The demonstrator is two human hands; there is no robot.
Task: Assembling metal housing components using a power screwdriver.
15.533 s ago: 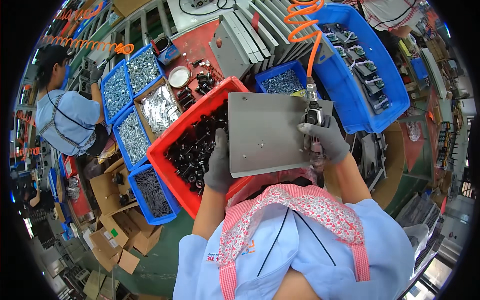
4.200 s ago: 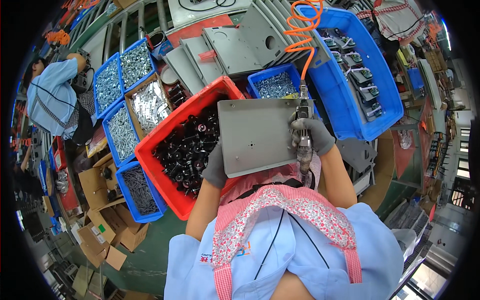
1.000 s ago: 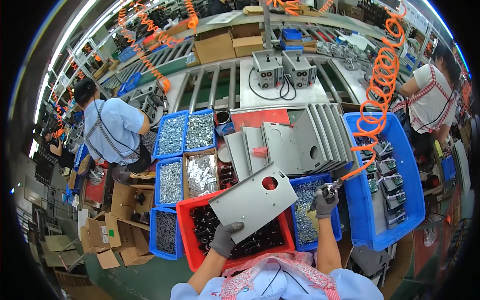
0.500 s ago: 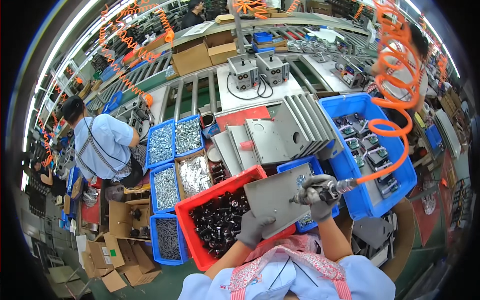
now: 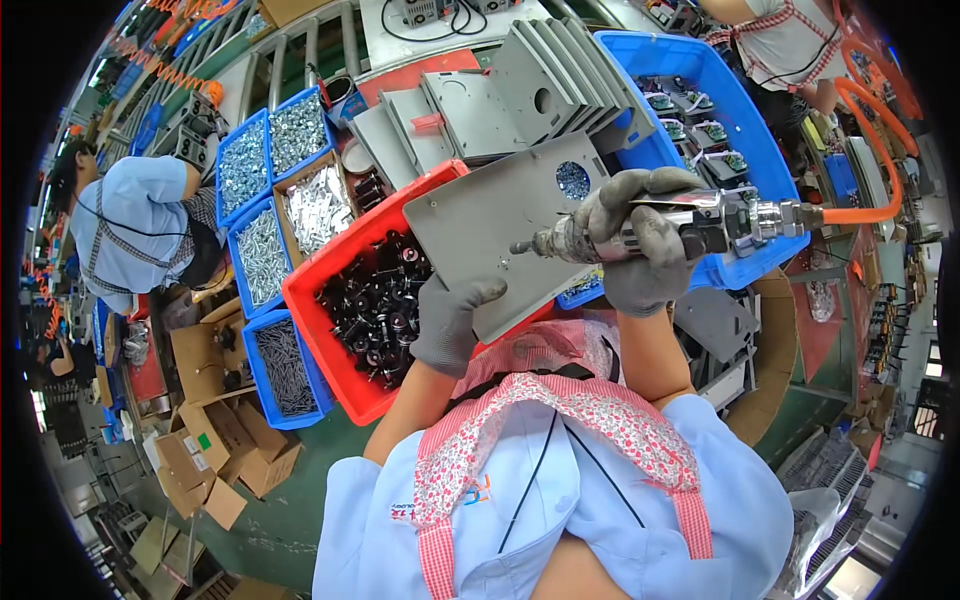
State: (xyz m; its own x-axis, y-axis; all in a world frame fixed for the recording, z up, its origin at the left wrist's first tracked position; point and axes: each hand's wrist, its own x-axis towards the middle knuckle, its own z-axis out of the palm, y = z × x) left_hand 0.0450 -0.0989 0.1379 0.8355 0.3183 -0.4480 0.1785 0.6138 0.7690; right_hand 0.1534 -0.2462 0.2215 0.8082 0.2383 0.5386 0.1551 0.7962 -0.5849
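My left hand (image 5: pixel 450 325), in a grey glove, is closed on the near left edge of a flat grey metal panel (image 5: pixel 480 210), thumb on top. The panel lies tilted above the red bin and has a round hole at its far right. In my gloved right hand (image 5: pixel 645 245) is a silver air screwdriver (image 5: pixel 700 220), fingers wrapped round its body. Its tip points left over the panel, near a small hole; whether it touches cannot be told. An orange air hose (image 5: pixel 865 212) runs from its rear end.
Below the panel, a red bin (image 5: pixel 350 408) holds black parts. Blue bins (image 5: pixel 262 375) of screws and nuts stand left. Bent grey panels (image 5: pixel 545 75) are stacked beyond. A large blue bin (image 5: pixel 770 180) with circuit boards stands right, above a cardboard box (image 5: pixel 775 370) of metal pieces. A co-worker (image 5: pixel 140 215) sits left.
My view has tilted down, so the bench sits higher in the picture. The screwdriver looks larger and nearer, and the panel's round hole, covered before, now shows. Both hands keep their holds.
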